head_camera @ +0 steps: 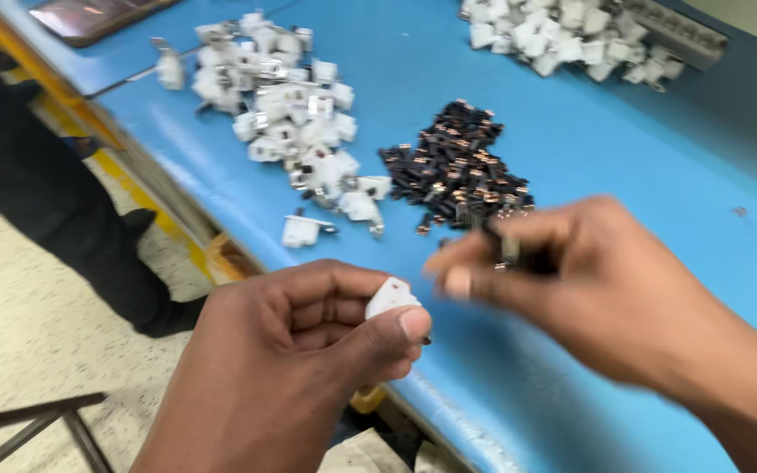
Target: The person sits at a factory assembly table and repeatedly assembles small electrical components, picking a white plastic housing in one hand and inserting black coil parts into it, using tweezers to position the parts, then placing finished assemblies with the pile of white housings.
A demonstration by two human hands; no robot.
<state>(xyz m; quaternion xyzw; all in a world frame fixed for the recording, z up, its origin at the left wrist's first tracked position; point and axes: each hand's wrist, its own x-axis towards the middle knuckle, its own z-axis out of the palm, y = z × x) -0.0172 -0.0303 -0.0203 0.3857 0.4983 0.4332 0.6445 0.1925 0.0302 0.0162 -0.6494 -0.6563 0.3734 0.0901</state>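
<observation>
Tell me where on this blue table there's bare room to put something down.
Bare blue table lies right of the black parts pile, below the far white pile. A narrower strip runs between the black pile and the near white pile. The front edge is crowded by the left hand, holding a white piece, and the right hand.

Assembly workshop — blue workbench (624,149) heaped with small white parts (282,105) — black clips (457,166).

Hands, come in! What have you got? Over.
Left hand pinching white part. Right hand, blurred, gripping small black piece. Black pile just beyond. Nothing blocking.
</observation>
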